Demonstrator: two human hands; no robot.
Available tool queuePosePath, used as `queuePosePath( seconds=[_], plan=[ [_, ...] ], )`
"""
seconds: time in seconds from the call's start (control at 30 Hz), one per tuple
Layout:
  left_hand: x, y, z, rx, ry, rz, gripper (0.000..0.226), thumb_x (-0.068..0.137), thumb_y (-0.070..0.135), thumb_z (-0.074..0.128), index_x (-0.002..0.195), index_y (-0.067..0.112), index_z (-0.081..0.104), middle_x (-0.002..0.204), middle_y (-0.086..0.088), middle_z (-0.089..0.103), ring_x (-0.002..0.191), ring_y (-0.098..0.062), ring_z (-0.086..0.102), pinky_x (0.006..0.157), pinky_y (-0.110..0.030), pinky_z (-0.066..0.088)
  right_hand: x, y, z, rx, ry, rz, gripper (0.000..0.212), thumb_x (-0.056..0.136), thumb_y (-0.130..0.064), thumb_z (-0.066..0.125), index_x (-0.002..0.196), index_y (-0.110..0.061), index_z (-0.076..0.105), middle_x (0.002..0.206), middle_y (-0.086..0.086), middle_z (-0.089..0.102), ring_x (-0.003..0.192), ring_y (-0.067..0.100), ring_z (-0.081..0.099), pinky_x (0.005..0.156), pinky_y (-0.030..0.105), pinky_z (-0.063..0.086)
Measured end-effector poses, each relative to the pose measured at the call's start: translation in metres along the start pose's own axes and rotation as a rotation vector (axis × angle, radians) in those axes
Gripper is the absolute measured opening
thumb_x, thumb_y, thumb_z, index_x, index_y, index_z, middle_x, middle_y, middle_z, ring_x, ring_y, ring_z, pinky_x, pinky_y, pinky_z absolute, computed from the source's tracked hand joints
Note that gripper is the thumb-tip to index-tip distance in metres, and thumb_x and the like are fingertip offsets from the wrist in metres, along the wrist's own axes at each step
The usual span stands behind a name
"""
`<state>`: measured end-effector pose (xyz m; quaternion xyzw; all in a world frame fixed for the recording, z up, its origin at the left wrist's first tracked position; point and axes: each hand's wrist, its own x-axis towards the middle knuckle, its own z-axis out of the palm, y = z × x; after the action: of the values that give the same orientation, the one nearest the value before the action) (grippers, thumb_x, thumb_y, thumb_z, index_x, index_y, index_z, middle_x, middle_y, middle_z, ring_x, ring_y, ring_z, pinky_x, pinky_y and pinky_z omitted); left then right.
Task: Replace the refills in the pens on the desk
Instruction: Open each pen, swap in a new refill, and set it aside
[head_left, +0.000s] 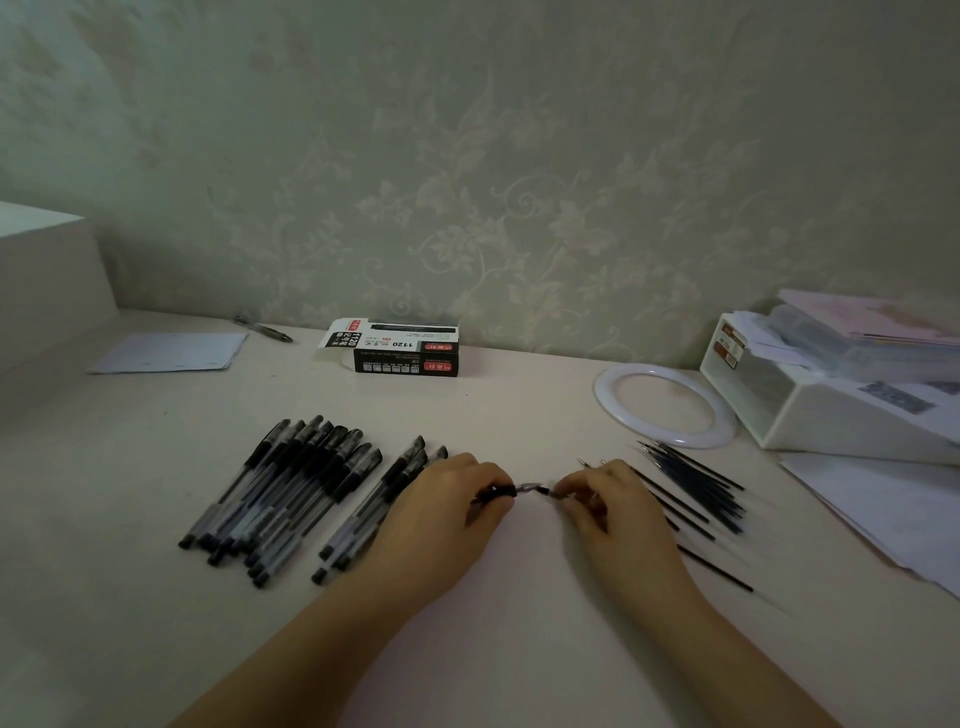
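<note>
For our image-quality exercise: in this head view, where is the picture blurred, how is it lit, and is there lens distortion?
Head view: dim, greenish light; motion blur smears the right hand and the loose refills beside it, the left hand less so; the wide-angle lens bows the desk; corners darken.

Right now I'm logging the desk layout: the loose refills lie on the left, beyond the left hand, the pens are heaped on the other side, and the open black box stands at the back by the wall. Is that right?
Not quite: the sides are swapped. The head view shows the loose refills on the right, beyond the right hand, and the pens heaped on the left, past the left hand. The open black box does stand at the back by the wall.
</note>
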<state>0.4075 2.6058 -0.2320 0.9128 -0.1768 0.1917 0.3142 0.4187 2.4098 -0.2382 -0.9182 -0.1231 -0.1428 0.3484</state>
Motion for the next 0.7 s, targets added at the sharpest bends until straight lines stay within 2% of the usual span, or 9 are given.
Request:
queuePosePath(
  seconds=[0.2, 0.4, 0.5, 0.57, 0.63, 0.7],
  plan=[
    [0.001, -0.004, -0.001, 0.007, 0.006, 0.008, 0.016, 0.093, 0.030, 0.060, 0.105, 0.026, 0.070, 0.087, 0.010, 0.058, 0.081, -0.005, 0.052, 0.077, -0.027, 0.048, 0.001, 0.000, 0.001, -0.026, -0.031, -0.041, 0.020, 0.094, -0.012, 0.059, 0.087, -0.030, 0.058, 0.091, -0.018, 0.047, 0.091, 0.002, 0.047, 0.077, 0.010, 0.036],
    [0.001, -0.005, -0.002, 0.011, 0.008, 0.009, 0.016, 0.092, 0.029, 0.061, 0.105, 0.027, 0.070, 0.086, 0.011, 0.056, 0.080, -0.005, 0.051, 0.076, -0.027, 0.047, -0.001, -0.003, -0.002, 0.086, 0.009, -0.025, 0.015, 0.096, -0.011, 0.056, 0.091, -0.023, 0.063, 0.092, -0.015, 0.059, 0.090, 0.005, 0.054, 0.079, 0.018, 0.043],
    [0.001, -0.005, -0.002, 0.003, -0.008, 0.011, 0.016, 0.092, 0.030, 0.062, 0.105, 0.029, 0.071, 0.086, 0.010, 0.056, 0.080, -0.005, 0.051, 0.076, -0.026, 0.047, -0.003, -0.008, -0.004, 0.158, -0.025, -0.086, 0.014, 0.094, -0.008, 0.057, 0.092, -0.020, 0.066, 0.089, -0.013, 0.065, 0.088, 0.002, 0.058, 0.075, 0.011, 0.044],
    [0.001, -0.003, -0.002, -0.011, -0.043, 0.026, 0.017, 0.092, 0.031, 0.062, 0.106, 0.031, 0.070, 0.088, 0.009, 0.057, 0.083, -0.006, 0.052, 0.076, -0.028, 0.047, -0.003, -0.011, -0.004, 0.184, -0.048, -0.132, 0.015, 0.093, -0.006, 0.059, 0.092, -0.018, 0.068, 0.089, -0.011, 0.067, 0.088, 0.003, 0.061, 0.075, 0.013, 0.046],
    [0.001, -0.002, -0.002, -0.035, -0.074, 0.042, 0.017, 0.092, 0.032, 0.062, 0.107, 0.031, 0.070, 0.089, 0.008, 0.059, 0.084, -0.006, 0.053, 0.077, -0.028, 0.047, -0.004, -0.010, -0.004, 0.232, -0.066, -0.138, 0.014, 0.091, -0.007, 0.063, 0.092, -0.019, 0.069, 0.089, -0.009, 0.069, 0.088, 0.007, 0.065, 0.076, 0.018, 0.050],
    [0.000, -0.001, -0.002, -0.047, -0.081, 0.051, 0.018, 0.092, 0.030, 0.062, 0.107, 0.030, 0.071, 0.089, 0.006, 0.060, 0.084, -0.007, 0.053, 0.077, -0.029, 0.046, -0.004, -0.010, -0.004, 0.305, -0.069, -0.106, 0.012, 0.088, -0.011, 0.069, 0.091, -0.023, 0.071, 0.089, -0.010, 0.070, 0.087, 0.006, 0.067, 0.075, 0.018, 0.052]
  ],
)
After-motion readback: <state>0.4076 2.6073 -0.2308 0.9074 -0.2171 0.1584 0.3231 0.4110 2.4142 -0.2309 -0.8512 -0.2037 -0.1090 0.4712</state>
